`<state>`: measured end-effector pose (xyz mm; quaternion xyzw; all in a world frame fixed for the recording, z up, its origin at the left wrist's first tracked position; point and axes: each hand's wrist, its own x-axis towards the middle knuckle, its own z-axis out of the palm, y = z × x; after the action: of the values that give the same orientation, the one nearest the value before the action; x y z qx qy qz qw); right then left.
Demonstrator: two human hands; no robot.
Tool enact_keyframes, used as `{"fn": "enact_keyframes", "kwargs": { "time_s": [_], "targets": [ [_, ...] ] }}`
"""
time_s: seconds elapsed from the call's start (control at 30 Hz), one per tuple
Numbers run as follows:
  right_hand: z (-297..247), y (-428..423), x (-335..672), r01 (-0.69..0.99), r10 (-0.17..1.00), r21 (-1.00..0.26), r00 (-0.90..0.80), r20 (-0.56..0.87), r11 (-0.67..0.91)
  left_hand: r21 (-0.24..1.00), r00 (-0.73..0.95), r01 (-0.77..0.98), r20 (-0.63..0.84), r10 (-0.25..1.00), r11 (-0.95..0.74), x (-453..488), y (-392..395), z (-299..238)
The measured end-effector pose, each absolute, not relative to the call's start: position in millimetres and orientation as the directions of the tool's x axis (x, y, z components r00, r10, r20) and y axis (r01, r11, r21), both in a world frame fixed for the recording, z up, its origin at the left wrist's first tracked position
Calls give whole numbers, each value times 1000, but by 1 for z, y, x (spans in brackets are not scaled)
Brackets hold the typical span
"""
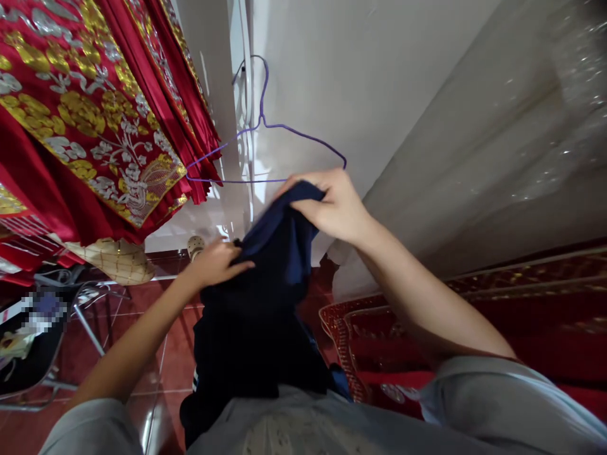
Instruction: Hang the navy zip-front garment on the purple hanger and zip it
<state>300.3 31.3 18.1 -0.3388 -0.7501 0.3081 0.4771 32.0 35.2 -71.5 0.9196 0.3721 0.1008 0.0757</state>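
Observation:
A dark navy piece of clothing (279, 272) hangs between my hands, its lower part merging with dark cloth near my body. I cannot tell what kind of garment it is. My right hand (332, 205) pinches its upper edge, thumb on the near side. At its left edge, my left hand (220, 262) grips the cloth, slightly blurred, with the thumb lying over the front. Just above, a purple wire hanger (303, 134) hangs bare by its hook from a white metal frame (247, 101). The lower right part of the hanger is hidden behind my right hand.
Red cloths with gold and silver embroidery (95, 120) hang at the left. Below them stands a dark chair (47, 335) with things on it. A pale sheet (441, 158) covers the right side, above red embroidered fabric (379, 354). The floor (165, 354) is red tile.

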Motion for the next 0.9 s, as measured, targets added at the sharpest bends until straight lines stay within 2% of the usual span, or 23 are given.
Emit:
{"fn": "enact_keyframes", "kwargs": {
  "time_s": [0.07, 0.13, 0.2, 0.3, 0.37, 0.43, 0.53, 0.67, 0.77, 0.83, 0.9],
  "targets": [
    [10, 51, 304, 276, 732, -679, -197, 653, 680, -17, 570, 820, 102, 815, -572, 9, 41, -61],
    [-7, 80, 300, 301, 711, -667, -60, 700, 682, -165, 432, 892, 43, 901, -420, -12, 46, -48],
    [-27, 113, 290, 302, 742, -706, -6, 670, 640, -258, 319, 913, -28, 947, -315, -25, 46, -37],
    [-55, 155, 271, 301, 864, -812, -112, 491, 500, -315, 216, 919, -101, 971, -237, -32, 36, -32],
    [-68, 172, 266, 345, 936, -870, -110, 334, 351, -316, 171, 928, -111, 979, -198, -32, 28, -31],
    [-75, 179, 271, 400, 961, -881, 2, 276, 252, -313, 147, 935, -95, 985, -170, -31, 22, -30],
    [-76, 176, 295, 465, 921, -853, 175, 348, 234, -294, 155, 939, -102, 983, -179, -28, 20, -27],
    [-64, 155, 329, 534, 873, -805, 227, 431, 259, -225, 172, 955, -111, 979, -193, -24, 32, -17],
    [-52, 139, 344, 527, 888, -811, 207, 411, 253, -127, 343, 933, 18, 939, -338, -23, 46, 2],
    [-45, 130, 348, 498, 904, -832, 192, 381, 245, -22, 490, 869, 185, 852, -495, -18, 54, 19],
    [-38, 121, 346, 470, 919, -853, 186, 347, 227, 61, 567, 777, 365, 738, -627, -8, 60, 36]
  ]
}}
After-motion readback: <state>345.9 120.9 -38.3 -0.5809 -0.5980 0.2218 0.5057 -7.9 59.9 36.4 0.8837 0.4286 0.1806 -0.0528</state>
